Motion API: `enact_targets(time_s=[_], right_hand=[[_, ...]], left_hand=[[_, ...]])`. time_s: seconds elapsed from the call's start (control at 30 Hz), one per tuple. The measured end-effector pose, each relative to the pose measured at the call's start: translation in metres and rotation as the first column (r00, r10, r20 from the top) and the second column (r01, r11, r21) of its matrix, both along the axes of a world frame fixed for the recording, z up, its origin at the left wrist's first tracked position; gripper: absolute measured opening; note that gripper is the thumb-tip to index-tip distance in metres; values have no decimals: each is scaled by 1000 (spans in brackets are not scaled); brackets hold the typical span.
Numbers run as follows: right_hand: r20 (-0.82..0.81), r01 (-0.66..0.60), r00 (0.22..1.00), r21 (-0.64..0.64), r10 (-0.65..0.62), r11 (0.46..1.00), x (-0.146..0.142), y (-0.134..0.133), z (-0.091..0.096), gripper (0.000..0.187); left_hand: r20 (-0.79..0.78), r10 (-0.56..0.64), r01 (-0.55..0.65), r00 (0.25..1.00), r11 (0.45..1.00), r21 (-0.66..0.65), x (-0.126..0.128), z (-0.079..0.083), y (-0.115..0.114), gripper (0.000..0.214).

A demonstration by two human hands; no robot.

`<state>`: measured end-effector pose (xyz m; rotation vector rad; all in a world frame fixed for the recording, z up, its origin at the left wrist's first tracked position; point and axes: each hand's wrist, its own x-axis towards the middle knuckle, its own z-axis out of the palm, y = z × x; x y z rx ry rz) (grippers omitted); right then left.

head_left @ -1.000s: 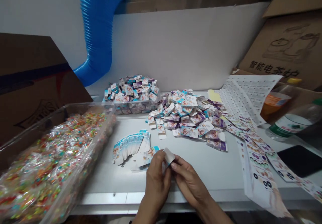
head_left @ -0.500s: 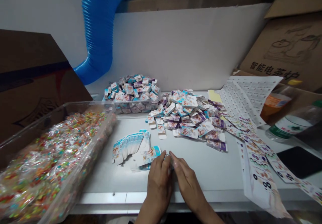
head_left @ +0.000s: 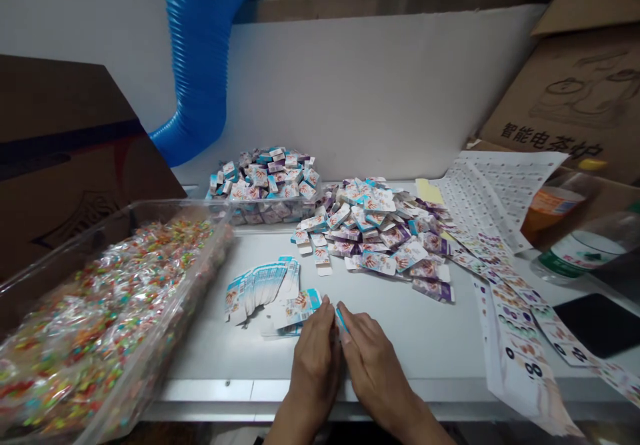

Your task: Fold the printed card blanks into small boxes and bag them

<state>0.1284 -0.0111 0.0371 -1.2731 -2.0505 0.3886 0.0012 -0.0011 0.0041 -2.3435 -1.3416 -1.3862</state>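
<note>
Near the table's front edge, my left hand (head_left: 316,355) and my right hand (head_left: 376,358) are close together, with bent fingers closed on a small card box (head_left: 342,319). Only its blue edge shows between the fingertips; the rest is hidden by my hands. Just left of my left fingertips lies a small stack of flat blue-and-white cartons (head_left: 300,306). Beyond it, a fanned row of similar flat cartons (head_left: 263,284) rests on the table. A pile of small blue, purple and white boxes (head_left: 380,232) spreads out past my hands.
At left stands a clear plastic tray (head_left: 165,338) full of wrapped colourful sweets. A clear bin (head_left: 270,213) heaped with small boxes sits at the back. Printed sticker sheets (head_left: 520,352), a black phone (head_left: 590,324) and a plastic bottle (head_left: 575,255) are at right.
My hands have parted slightly at the fingertips, and a blue edge of the small box now shows between them. The view has shifted slightly.
</note>
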Motion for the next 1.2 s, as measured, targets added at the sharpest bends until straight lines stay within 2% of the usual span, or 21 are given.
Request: enact_targets(time_s=[0.1, 0.23, 0.4, 0.53, 0.6, 0.7, 0.73, 0.77, 0.83, 0.87, 0.93, 1.0, 1.03, 1.1, 1.2], right_hand=[[167, -5, 986, 132, -17, 991, -1, -4, -8, 49], [210, -38, 978, 164, 3, 986, 0, -4, -11, 55], [2, -29, 1000, 50, 29, 998, -1, -3, -9, 49], [41, -82, 996, 45, 80, 996, -3, -2, -9, 43], [52, -86, 995, -71, 90, 994, 4, 9, -4, 41], [-78, -81, 995, -285, 62, 955, 26, 40, 12, 36], [-173, -57, 985, -320, 1, 946, 34, 53, 18, 39], [-293, 6, 950, -335, -111, 942, 41, 64, 23, 43], [-406, 83, 893, -276, -195, 957, 47, 81, 26, 48], [-356, 62, 924, -224, -141, 973, 45, 85, 24, 49], [-79, -128, 990, -107, 120, 986, 35, 87, 13, 49], [244, -341, 907, -58, 344, 938, 20, 87, -3, 46], [353, -404, 850, -40, 391, 914, 13, 88, -9, 42], [454, -458, 796, 21, 400, 889, 4, 92, -17, 35], [419, -493, 812, 121, 406, 862, 2, 98, -10, 29]], left_hand=[[21, -48, 49, 999, 997, -66, -3, -2, -3, 49], [77, -67, 81, 995, 978, -194, -7, -4, -7, 49], [129, -44, 86, 991, 936, -342, -10, -3, -10, 51], [106, -35, 68, 994, 943, -327, -9, -4, -11, 49], [67, -38, 57, 997, 947, -315, -9, -3, -12, 50], [-38, -11, 0, 999, 960, -280, -19, 3, -12, 59], [-85, 19, -40, 996, 966, -254, -24, 4, -10, 62], [-136, 63, -93, 989, 970, -225, -30, 5, -7, 63], [-244, 153, -198, 958, 966, -169, -44, 4, 1, 55], [-297, 184, -237, 937, 959, -153, -50, 1, 5, 49], [-381, 188, -258, 905, 956, -140, -59, -8, 12, 39], [-412, 171, -237, 895, 965, -113, -64, -17, 16, 35], [-415, 167, -225, 894, 970, -96, -65, -21, 16, 34], [-413, 160, -202, 897, 978, -60, -66, -23, 17, 32], [-381, 210, -223, 900, 975, 10, -61, -13, 18, 30]])
